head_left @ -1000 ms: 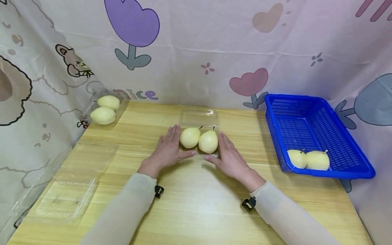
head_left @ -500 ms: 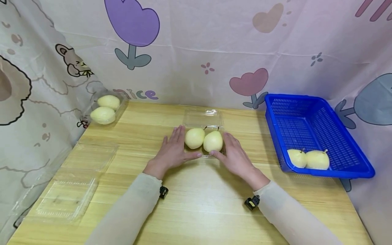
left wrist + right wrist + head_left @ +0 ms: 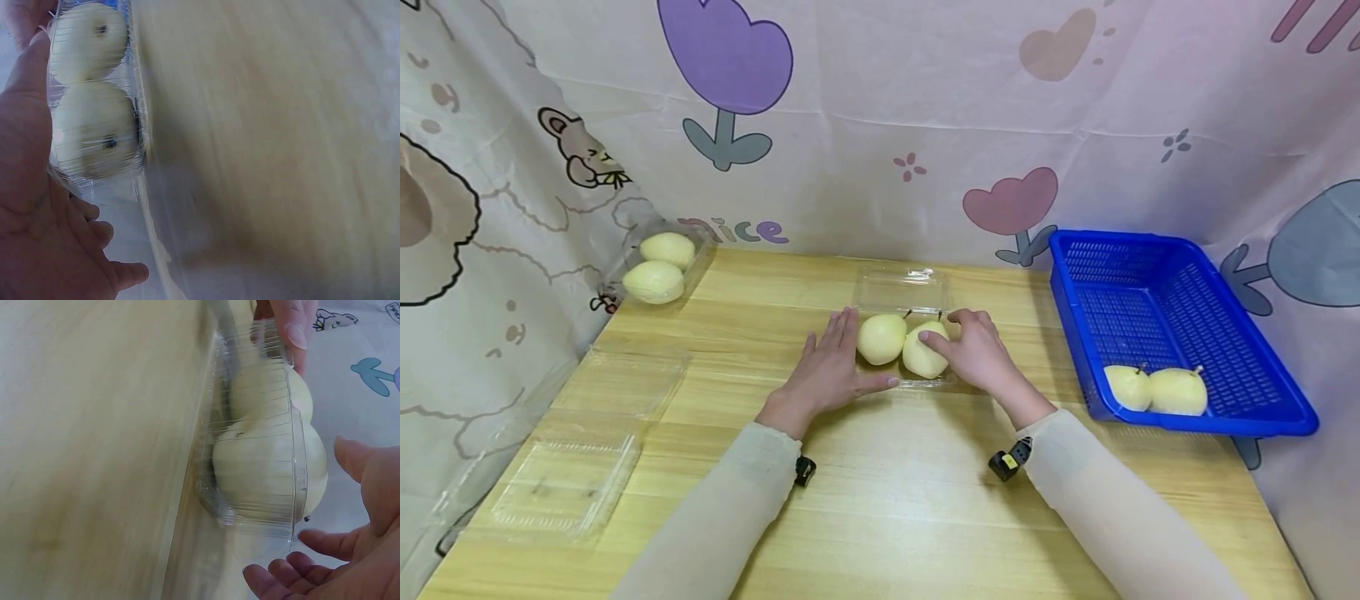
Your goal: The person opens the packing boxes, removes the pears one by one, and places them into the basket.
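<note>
Two pale yellow pears, the left one and the right one, sit side by side in a clear plastic clamshell box. Its lid lies folded back towards the wall. My left hand rests along the box's left side with straight fingers, its thumb along the front rim. At the right end is my right hand, its thumb over the right pear in the head view. The right wrist view shows that thumb and the loosely bent fingers apart from the pear.
A blue plastic basket on the right holds two pears. At the back left, another clear box holds two pears. An open clear clamshell lies at the front left. A printed cloth hangs behind the table.
The box and pears have shifted slightly right, with my left hand following. My right hand has lifted from the box's front corner, its thumb rising over the right pear.
</note>
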`<state>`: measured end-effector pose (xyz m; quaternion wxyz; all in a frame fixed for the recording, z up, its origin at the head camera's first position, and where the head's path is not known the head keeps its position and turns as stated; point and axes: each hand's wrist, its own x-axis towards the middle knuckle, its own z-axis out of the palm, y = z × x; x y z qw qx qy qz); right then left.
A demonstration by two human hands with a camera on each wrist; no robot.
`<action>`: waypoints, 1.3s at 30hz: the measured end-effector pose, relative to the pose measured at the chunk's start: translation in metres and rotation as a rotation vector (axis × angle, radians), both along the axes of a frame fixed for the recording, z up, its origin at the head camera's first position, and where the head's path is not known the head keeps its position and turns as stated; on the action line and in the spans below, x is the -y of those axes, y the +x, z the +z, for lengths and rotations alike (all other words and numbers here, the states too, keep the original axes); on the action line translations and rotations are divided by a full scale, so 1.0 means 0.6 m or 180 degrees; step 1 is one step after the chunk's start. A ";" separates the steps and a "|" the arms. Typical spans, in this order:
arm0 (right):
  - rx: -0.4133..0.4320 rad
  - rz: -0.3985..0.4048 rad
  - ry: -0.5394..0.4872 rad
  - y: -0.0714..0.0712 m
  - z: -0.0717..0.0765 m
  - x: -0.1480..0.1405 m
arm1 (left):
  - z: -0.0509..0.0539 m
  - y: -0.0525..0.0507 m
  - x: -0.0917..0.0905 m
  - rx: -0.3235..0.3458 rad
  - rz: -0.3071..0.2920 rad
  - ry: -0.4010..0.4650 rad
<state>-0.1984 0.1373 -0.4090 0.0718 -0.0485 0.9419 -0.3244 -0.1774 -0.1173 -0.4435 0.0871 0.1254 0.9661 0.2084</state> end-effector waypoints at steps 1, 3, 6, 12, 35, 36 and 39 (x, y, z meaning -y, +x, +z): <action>0.0020 0.0002 -0.0016 -0.001 0.001 0.001 | 0.000 0.000 0.000 0.0007 0.0000 0.0001; 0.0053 0.0014 -0.0001 -0.003 0.002 0.004 | -0.001 0.000 0.000 0.0001 -0.0005 0.0009; 0.0085 0.0071 0.0095 -0.005 0.004 0.010 | 0.000 0.000 0.000 0.0001 -0.0007 0.0022; 0.0103 0.0144 0.0263 -0.007 0.004 0.019 | 0.001 0.002 -0.001 0.0007 -0.0011 0.0037; -0.0269 0.0328 0.0396 0.020 -0.001 0.022 | 0.003 0.002 -0.003 -0.0021 -0.0037 0.0039; -0.0364 0.0355 0.0463 0.023 -0.003 0.022 | 0.003 0.002 -0.002 -0.0015 -0.0032 0.0043; -0.0597 0.0417 0.0642 0.028 -0.009 0.024 | 0.002 0.002 -0.002 -0.0007 -0.0018 0.0059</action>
